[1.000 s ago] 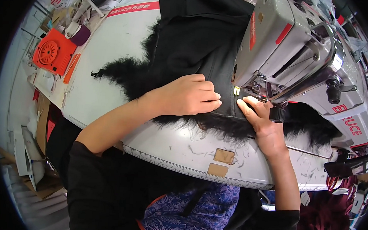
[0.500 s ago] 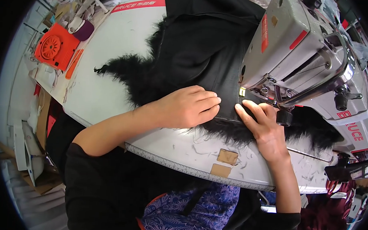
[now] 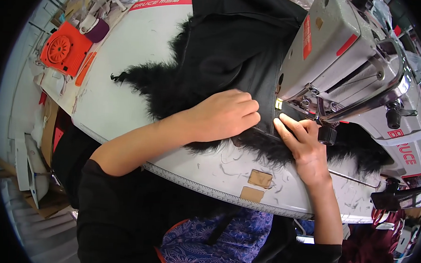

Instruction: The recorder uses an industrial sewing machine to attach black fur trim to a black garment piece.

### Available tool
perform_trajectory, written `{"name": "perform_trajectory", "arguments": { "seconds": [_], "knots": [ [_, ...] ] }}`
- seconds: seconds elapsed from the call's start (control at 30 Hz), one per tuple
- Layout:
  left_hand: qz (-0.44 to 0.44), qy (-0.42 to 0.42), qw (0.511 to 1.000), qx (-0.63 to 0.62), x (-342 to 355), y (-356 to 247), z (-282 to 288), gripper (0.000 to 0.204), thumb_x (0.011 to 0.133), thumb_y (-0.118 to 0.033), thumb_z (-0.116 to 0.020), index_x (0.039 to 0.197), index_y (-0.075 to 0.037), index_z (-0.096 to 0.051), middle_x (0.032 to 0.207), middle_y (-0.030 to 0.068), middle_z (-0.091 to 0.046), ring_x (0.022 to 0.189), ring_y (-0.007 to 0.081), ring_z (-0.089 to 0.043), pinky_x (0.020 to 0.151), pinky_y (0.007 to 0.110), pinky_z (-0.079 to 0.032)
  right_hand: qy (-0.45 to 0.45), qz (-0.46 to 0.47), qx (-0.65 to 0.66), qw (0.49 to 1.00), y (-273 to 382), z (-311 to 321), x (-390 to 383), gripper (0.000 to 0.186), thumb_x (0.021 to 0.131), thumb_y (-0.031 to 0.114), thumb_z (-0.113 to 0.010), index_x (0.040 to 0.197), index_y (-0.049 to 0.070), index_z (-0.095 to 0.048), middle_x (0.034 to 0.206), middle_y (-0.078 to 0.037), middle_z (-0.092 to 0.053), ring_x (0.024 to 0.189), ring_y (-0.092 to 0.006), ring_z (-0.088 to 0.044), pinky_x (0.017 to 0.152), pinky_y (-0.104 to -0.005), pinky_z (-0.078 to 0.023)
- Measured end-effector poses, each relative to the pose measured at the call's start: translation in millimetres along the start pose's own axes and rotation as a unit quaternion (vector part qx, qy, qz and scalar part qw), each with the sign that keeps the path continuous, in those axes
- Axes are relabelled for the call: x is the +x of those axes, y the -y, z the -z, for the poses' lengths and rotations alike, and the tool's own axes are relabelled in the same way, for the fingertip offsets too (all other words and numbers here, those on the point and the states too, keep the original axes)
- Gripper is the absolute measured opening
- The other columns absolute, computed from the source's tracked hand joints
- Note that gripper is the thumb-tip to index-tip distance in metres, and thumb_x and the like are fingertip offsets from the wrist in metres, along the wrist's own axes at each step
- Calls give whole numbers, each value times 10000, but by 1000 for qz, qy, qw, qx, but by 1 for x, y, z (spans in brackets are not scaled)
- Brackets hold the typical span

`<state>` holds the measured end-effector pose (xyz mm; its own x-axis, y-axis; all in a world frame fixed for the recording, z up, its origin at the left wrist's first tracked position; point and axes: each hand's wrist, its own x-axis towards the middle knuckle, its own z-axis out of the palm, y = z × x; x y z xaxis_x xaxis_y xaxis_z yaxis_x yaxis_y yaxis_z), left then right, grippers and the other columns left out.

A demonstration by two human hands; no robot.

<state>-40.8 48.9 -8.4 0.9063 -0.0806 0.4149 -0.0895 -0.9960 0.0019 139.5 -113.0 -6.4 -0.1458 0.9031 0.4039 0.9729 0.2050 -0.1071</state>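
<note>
A black garment with fluffy black feather-like trim lies on the white table of the sewing machine. Its flat seam passes under the presser foot and needle area, where a small yellow-lit spot shows. My left hand has its fingers curled together on the garment just left of the seam, gripping the cloth near its front edge. Close to the needle, my right hand rests on the cloth with fingers spread and index finger stretched out. Cloth under both palms is hidden.
A measuring tape strip runs along the table's front edge. Two brown patches and loose fluff mark the table. An orange device, an orange-handled tool and a purple-and-white thread cone stand at far left. Dark red fabric hangs lower right.
My left hand has slid slightly right and up along the cloth, towards the seam. The right hand keeps nearly the same place, and the view has shifted a little.
</note>
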Motion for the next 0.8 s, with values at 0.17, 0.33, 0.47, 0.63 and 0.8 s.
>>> {"name": "perform_trajectory", "arguments": {
  "seconds": [0.17,0.33,0.47,0.63,0.8],
  "knots": [
    [-54,-36,998,-17,-5,4,2,100,685,-95,-578,761,-55,-527,805,28,-512,743,155,-491,671,273,-440,-3,-1,-10,1000,-1,-1,-1,449,646,35,-599,1089,95,-637,1128,19,-595,852,-179,-522,664,-261,-491],
    [-57,-19,998,-7,-12,4,3,213,711,-81,-589,915,-23,-604,990,56,-598,803,170,-546,661,278,-468,-1,-5,-7,1000,0,-1,-1,437,661,27,-593,1090,96,-634,1127,23,-594,847,-178,-520,663,-263,-492],
    [-46,-41,998,-14,-11,3,2,271,713,-76,-589,978,-23,-615,972,48,-598,800,165,-545,668,273,-468,-9,1,-8,1000,-2,-1,-2,424,674,27,-587,1089,98,-635,1119,26,-596,835,-178,-514,664,-263,-494],
    [-28,-13,999,-18,-12,3,1,281,731,-83,-583,1003,-27,-620,953,38,-597,849,172,-562,698,276,-469,22,-20,0,1000,-2,-1,-2,439,696,33,-571,1125,113,-613,1155,34,-569,846,-172,-505,701,-254,-488],
    [-30,-35,998,-32,-11,3,-2,273,740,-93,-578,1003,-34,-622,954,44,-599,933,183,-576,744,290,-467,34,-34,8,999,-4,3,-1,444,710,33,-551,1138,140,-606,1179,31,-551,866,-175,-505,756,-252,-478]
  ]
}}
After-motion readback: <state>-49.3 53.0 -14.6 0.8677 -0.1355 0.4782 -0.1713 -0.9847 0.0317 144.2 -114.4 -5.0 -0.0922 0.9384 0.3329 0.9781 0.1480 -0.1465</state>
